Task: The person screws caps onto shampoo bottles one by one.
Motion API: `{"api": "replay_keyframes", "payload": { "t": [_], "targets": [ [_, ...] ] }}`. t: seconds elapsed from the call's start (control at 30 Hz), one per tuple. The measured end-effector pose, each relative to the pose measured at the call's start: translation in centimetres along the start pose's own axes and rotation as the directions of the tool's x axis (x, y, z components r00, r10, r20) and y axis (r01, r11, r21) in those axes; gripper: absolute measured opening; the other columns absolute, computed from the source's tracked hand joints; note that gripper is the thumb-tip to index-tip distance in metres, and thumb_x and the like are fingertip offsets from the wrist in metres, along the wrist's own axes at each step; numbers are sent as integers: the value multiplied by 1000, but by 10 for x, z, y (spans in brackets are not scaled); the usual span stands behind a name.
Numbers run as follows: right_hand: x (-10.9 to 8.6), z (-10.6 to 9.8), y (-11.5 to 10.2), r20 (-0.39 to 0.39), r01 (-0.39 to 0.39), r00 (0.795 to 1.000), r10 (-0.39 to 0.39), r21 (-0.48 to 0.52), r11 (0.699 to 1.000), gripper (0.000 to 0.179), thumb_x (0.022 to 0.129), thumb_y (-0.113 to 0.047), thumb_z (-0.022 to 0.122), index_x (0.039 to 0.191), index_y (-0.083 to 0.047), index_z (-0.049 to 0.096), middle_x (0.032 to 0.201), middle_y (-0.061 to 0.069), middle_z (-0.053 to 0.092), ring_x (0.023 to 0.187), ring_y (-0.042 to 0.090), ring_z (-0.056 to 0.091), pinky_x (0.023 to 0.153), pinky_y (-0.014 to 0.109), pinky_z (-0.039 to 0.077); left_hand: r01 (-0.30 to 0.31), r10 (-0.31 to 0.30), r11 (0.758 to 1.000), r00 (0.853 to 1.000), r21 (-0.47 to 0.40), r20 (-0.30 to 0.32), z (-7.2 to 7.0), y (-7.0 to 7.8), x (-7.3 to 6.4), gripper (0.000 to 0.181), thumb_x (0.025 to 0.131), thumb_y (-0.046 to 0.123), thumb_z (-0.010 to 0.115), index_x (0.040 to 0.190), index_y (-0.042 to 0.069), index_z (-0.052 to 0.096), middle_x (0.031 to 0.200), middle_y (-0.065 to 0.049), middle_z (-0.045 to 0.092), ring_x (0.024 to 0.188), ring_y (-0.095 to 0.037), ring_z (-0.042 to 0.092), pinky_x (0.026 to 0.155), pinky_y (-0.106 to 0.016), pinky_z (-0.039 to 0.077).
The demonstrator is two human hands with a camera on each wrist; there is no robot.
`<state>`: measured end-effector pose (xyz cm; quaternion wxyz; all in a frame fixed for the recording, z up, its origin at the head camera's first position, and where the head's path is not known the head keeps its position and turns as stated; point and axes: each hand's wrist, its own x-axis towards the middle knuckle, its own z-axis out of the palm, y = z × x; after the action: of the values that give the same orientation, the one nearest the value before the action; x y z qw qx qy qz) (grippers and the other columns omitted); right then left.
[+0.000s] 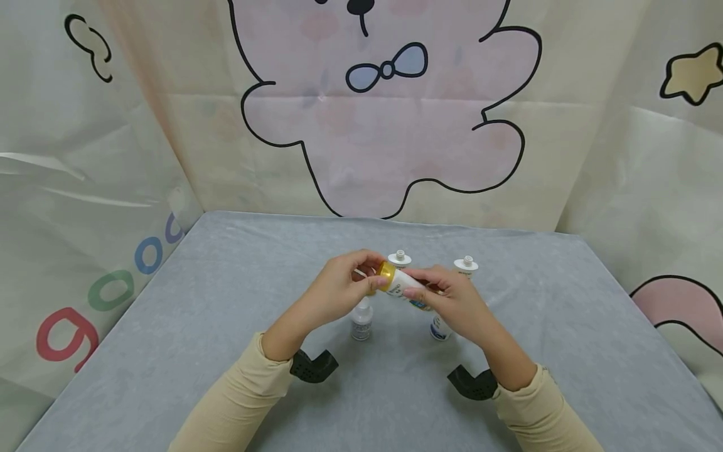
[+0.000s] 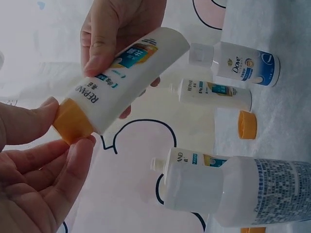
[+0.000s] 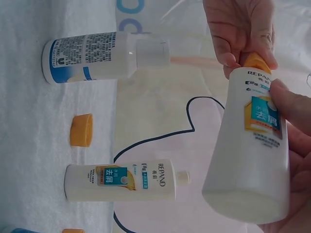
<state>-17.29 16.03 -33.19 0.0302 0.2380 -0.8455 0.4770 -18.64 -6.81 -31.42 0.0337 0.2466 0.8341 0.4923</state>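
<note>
Both hands are on one white REPAND bottle (image 2: 131, 73), held tilted above the table. Its orange cap (image 2: 73, 121) sits at the top end. My left hand (image 1: 344, 282) pinches this cap between thumb and fingertips. The right hand (image 1: 454, 301) grips the bottle's body, with the thumb along the front label in the right wrist view. Behind the hands stand two white REPAND bottles, one at the left (image 1: 400, 258) and one at the right (image 1: 465, 265), with bare narrow necks. Nearer stand two white-capped bottles, one below my left hand (image 1: 361, 320) and a Dove one (image 2: 243, 63) below my right.
A loose orange cap (image 2: 247, 124) lies on the grey cloth-covered table (image 1: 237, 276). Another orange cap (image 3: 73, 231) shows at the edge of the right wrist view. Printed curtains (image 1: 192, 125) hang behind and at both sides. Black wrist mounts (image 1: 314, 366) extend inward below the hands.
</note>
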Motion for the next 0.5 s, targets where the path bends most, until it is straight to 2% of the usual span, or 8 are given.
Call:
{"api": "replay_keyframes", "payload": {
  "t": [0.13, 0.2, 0.27, 0.37, 0.5],
  "targets": [
    [-1, -3, -2, 31, -22, 999, 21, 21, 1000, 32, 94, -14, 68, 124, -2, 69, 107, 15, 70, 81, 6, 62, 68, 23, 55, 48, -47, 996, 999, -75, 14, -2, 0, -1, 41, 95, 21, 68, 134, 10, 60, 114, -7, 69, 95, -22, 68, 80, -30, 59],
    [-1, -3, -3, 58, -31, 998, 28, 51, 998, 32, 95, -15, 67, 125, -1, 68, 109, 16, 71, 83, 6, 65, 70, 24, 57, 74, -73, 991, 997, -108, 20, -4, 1, -1, 42, 96, 23, 68, 135, 11, 59, 112, -8, 69, 92, -24, 70, 80, -33, 59],
    [0, -3, -4, 88, -34, 996, 27, 84, 996, 33, 97, -16, 65, 126, 0, 66, 111, 17, 71, 85, 6, 66, 73, 24, 57, 84, -81, 988, 996, -129, 28, -4, 1, -1, 39, 96, 22, 67, 133, 10, 60, 108, -9, 69, 88, -25, 71, 79, -36, 60],
    [1, -1, -2, 119, -46, 992, 31, 122, 991, 34, 97, -16, 64, 127, 1, 65, 113, 18, 71, 87, 6, 67, 75, 24, 58, 90, -87, 987, 996, -136, 26, -5, 1, -1, 32, 96, 21, 67, 125, 9, 65, 102, -9, 70, 83, -19, 70, 77, -36, 60],
    [3, 2, -1, 134, -84, 989, 63, 157, 984, 38, 94, -15, 69, 128, 1, 64, 116, 20, 70, 86, 9, 68, 73, 25, 58, 102, -100, 983, 995, -153, 23, -5, 1, -1, 30, 95, 20, 68, 123, 8, 66, 101, -9, 70, 85, -23, 70, 78, -36, 60]
  ]
}}
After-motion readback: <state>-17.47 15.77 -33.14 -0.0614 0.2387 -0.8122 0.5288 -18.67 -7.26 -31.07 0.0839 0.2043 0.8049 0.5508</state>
